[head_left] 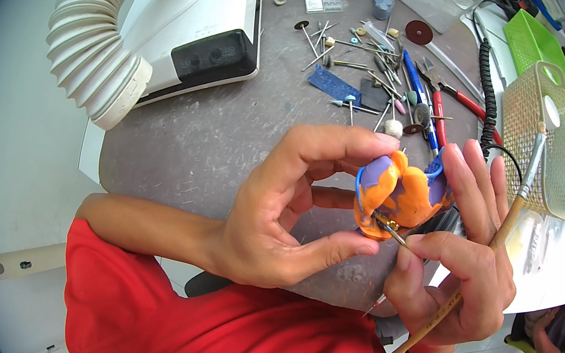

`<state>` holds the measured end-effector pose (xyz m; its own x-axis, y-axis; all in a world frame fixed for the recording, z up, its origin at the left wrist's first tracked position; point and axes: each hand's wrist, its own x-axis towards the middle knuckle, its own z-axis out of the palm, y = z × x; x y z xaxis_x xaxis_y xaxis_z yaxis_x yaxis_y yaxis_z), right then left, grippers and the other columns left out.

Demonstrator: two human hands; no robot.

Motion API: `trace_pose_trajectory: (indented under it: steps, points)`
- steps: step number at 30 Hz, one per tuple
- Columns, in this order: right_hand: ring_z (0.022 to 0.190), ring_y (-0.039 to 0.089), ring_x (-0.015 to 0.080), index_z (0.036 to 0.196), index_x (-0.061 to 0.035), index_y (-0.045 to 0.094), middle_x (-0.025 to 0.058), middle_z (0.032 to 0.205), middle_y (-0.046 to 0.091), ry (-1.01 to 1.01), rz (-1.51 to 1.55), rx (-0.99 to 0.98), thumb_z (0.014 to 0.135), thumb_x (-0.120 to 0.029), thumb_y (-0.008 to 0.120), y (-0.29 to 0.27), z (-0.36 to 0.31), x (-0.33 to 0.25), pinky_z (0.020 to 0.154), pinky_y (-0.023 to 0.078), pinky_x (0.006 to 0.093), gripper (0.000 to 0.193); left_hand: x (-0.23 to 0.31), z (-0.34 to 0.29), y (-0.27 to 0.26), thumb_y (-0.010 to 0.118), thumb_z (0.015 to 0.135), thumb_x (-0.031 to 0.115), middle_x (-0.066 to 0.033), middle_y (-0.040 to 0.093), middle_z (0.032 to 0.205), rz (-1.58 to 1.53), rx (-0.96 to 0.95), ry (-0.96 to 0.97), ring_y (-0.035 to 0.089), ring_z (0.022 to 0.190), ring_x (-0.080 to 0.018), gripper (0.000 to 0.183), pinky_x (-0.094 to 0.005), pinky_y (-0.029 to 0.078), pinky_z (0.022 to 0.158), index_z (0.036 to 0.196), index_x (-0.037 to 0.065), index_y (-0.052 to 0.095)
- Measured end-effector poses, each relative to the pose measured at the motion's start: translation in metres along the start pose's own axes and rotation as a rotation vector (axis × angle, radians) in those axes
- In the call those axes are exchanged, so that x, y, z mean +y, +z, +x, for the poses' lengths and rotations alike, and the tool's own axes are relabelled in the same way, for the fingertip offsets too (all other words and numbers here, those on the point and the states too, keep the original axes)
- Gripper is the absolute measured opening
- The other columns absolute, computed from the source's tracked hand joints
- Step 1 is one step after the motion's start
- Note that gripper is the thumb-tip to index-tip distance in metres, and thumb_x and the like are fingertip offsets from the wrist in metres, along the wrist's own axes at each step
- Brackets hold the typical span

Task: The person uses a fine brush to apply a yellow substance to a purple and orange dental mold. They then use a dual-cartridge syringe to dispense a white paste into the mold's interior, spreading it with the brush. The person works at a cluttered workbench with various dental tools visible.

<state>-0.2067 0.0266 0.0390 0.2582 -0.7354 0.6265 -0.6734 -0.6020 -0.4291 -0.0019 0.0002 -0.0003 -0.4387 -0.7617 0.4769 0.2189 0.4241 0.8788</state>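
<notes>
My left hand (277,209) holds a dental impression (410,203) of orange and purple material in a blue tray, gripped between thumb and fingertips. Up against its near side, a slim tool (394,233) with a metallic tip is pinched between the thumb and forefinger of my right hand (461,276). Whether that tip is a brush or a metal point is too small to tell. A long wooden paintbrush (439,313) also rests in my right hand, bristles up and handle slanting down towards my red shirt. The outstretched fingers of my right hand lie by the tray's right edge.
Rotary burs and polishing bits (379,67) lie scattered at the back, near a blue pen (420,87) and red-handled pliers (469,102). A white ribbed hose (93,24) and white machine (212,12) stand left. Baskets (529,140) line the right. Another person (557,342) sits at far right.
</notes>
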Motion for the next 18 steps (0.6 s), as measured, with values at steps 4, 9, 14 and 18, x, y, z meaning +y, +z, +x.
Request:
trace_pose_trajectory:
  steps: [4,9,14,18]
  points:
    - [0.122,0.062,0.0504,0.085,-0.0052,0.058,0.0365,0.118,0.067,0.014,-0.019,0.005,0.09,-0.023,0.069,-0.0007,0.0009,-0.0049,0.112,0.038,0.0611,0.022,-0.0017,0.001,-0.0021,0.087,0.077,-0.001,-0.0185,0.049,0.137,0.057,-0.019,0.034,0.057,0.125,-0.0234,0.086,-0.0363,0.052,0.104,0.143,-0.002,0.031]
    - [0.123,0.061,0.0504,0.085,-0.0059,0.058,0.0364,0.118,0.067,0.019,-0.01,0.01,0.091,-0.025,0.07,0.0004,0.0009,-0.006,0.112,0.037,0.0619,0.023,-0.0058,-0.0005,-0.0006,0.084,0.079,-0.002,-0.0194,0.051,0.135,-0.01,0.005,0.05,0.058,0.125,-0.0263,0.08,-0.0392,0.054,0.102,0.142,-0.001,0.035]
    - [0.124,0.061,0.0499,0.083,-0.0056,0.059,0.0355,0.12,0.067,0.031,-0.018,-0.007,0.09,-0.024,0.07,-0.0008,0.0021,-0.0068,0.113,0.035,0.0621,0.023,-0.0045,0.0001,0.0007,0.078,0.083,-0.006,-0.0181,0.047,0.145,-0.048,0.022,0.038,0.053,0.134,-0.0287,0.069,-0.0438,0.054,0.106,0.141,0.001,0.042]
    - [0.126,0.059,0.0495,0.083,-0.0046,0.061,0.0343,0.121,0.067,0.05,-0.027,-0.024,0.088,-0.021,0.07,-0.0011,0.0026,-0.0074,0.115,0.032,0.0611,0.02,-0.0044,0.0003,0.0005,0.078,0.083,-0.005,-0.0178,0.048,0.144,-0.038,0.03,0.025,0.053,0.134,-0.0284,0.067,-0.0432,0.054,0.106,0.141,0.0,0.044]
